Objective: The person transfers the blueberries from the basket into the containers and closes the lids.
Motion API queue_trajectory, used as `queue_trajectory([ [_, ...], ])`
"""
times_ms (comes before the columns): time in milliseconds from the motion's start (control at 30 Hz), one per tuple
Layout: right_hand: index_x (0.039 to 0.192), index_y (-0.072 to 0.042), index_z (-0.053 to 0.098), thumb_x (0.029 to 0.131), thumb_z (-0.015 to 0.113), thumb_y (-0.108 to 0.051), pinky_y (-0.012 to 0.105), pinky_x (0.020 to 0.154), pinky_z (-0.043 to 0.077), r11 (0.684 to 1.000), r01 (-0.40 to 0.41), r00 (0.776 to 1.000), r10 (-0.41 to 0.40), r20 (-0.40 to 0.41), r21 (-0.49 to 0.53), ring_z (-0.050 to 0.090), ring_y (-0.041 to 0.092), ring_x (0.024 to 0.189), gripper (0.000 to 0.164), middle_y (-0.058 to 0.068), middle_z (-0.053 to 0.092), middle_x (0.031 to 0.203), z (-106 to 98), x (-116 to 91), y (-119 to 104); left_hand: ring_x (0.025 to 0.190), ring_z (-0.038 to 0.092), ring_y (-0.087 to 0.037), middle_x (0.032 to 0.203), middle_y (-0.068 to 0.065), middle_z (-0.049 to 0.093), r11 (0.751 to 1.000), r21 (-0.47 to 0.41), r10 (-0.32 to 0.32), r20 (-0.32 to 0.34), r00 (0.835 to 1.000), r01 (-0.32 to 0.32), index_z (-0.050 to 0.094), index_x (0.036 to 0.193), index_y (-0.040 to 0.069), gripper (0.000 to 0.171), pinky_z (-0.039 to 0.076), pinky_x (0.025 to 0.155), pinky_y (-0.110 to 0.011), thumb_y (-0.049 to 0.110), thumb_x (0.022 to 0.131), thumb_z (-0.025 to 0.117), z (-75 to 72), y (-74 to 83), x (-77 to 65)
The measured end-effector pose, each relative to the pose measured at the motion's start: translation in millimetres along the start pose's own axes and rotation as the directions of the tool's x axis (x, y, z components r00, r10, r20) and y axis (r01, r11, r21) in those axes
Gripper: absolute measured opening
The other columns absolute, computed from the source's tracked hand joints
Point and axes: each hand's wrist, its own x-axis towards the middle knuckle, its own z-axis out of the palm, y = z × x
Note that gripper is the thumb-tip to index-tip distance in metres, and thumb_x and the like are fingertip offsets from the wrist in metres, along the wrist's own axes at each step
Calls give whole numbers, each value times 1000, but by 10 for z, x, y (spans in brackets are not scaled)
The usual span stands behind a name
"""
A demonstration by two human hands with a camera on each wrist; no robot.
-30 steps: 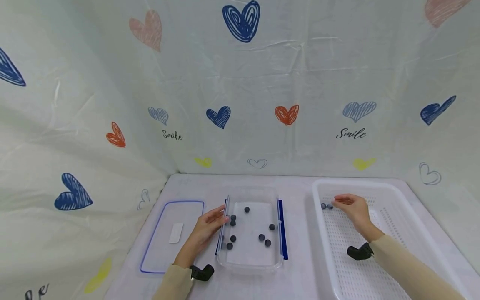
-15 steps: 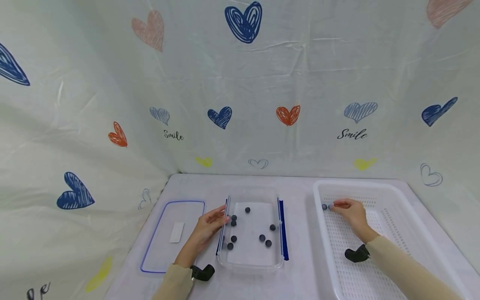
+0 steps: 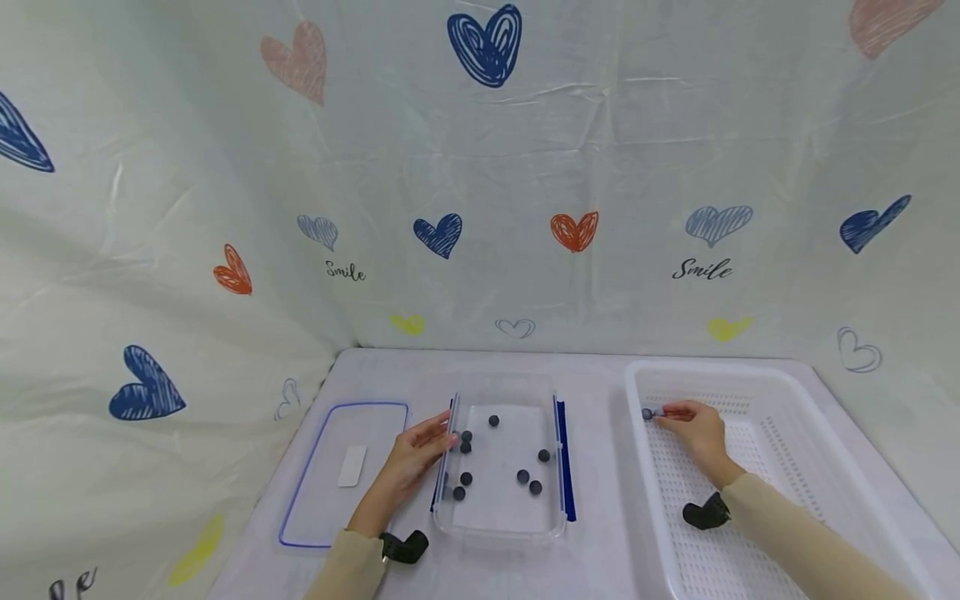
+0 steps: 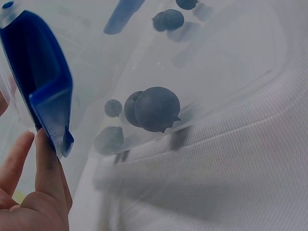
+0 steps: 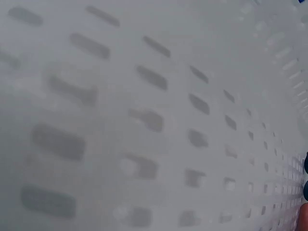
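Note:
In the head view my right hand (image 3: 696,433) is over the far left corner of a white perforated basket (image 3: 678,562). Its thumb and fingers pinch a blueberry (image 3: 657,412), close beside another blueberry (image 3: 647,414). My left hand (image 3: 414,457) holds the left side of a clear plastic box (image 3: 501,533), thumb at the rim. In the left wrist view its fingers (image 4: 47,168) touch the box's blue locking flap (image 4: 53,91). Several blueberries (image 4: 158,109) lie spread inside the box. In the right wrist view, basket slots fill the picture and only a fingertip (image 5: 303,219) shows.
A clear lid with a blue seal (image 3: 343,402) lies left of the box, with a white rectangle (image 3: 352,466) on it. Another blue flap (image 3: 565,458) hangs along the box's right side. A heart-patterned sheet (image 3: 510,167) rises behind the white table.
My right hand has moved a little left and down in the basket, and its fingertips have closed on the right-hand blueberry. The left hand and the box have stayed put.

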Motion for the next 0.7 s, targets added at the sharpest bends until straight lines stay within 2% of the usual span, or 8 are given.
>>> queue_trajectory([
  [233,104,12,68,83,79,-4,11,60,48,999,14,1000,-15,-20,-32,59,3,70,29,17,71,88,41,-14,-17,122,54,-25,141,-23,49,1000,0,-5,5,1000,5,55,142,5,60,49,99,-28,18,88,78,-7,8,-26],
  [433,102,9,70,83,79,-5,14,60,48,999,3,999,-5,-40,-53,60,8,74,26,14,71,88,30,-22,33,117,57,-21,138,-20,52,1000,-12,-11,7,1000,11,56,141,5,59,49,99,-29,17,88,78,3,-6,-11],
  [700,105,7,69,86,77,-11,17,62,48,998,-43,998,41,-48,-45,66,17,82,28,19,68,101,-76,0,-46,116,57,-21,137,-19,53,1000,-9,-9,6,1000,9,56,141,6,59,50,98,-29,16,88,79,-9,6,-12],
])
